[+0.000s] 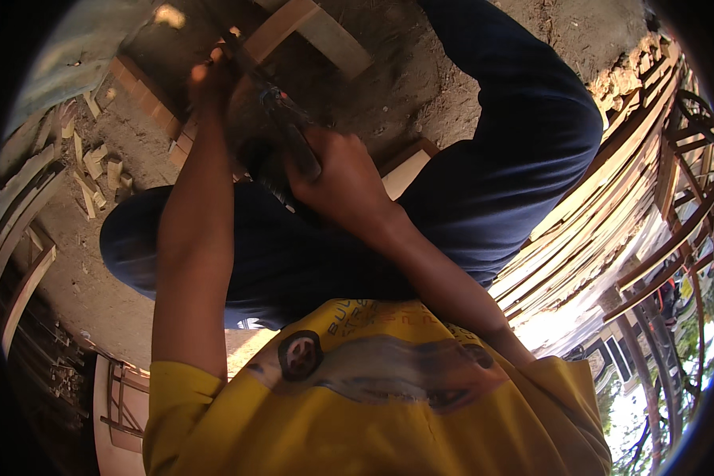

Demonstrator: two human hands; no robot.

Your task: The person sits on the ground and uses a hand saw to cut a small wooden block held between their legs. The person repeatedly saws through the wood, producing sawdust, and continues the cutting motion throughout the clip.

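Note:
My right hand (341,170) is wrapped round the near end of a long dark bar-shaped tool (296,143), above my lap. The bar slants away to the far left, with something like cord or wire bound round it partway along. Shadow hides what kind of tool it is. Farther off, my left hand (214,78) lies beside the bar's far part, its fingers curled. What those fingers grip is lost in the dark. Just past the bar a wooden piece (282,30) joins a paler wooden block (333,47) near the ground.
Wood offcuts (95,170) litter the dirt floor on the left, near a row of reddish-brown wooden pieces (147,95). Long boards (603,214) are stacked on the right. My bent legs (523,119) flank the work, and a pale board (404,170) lies between them.

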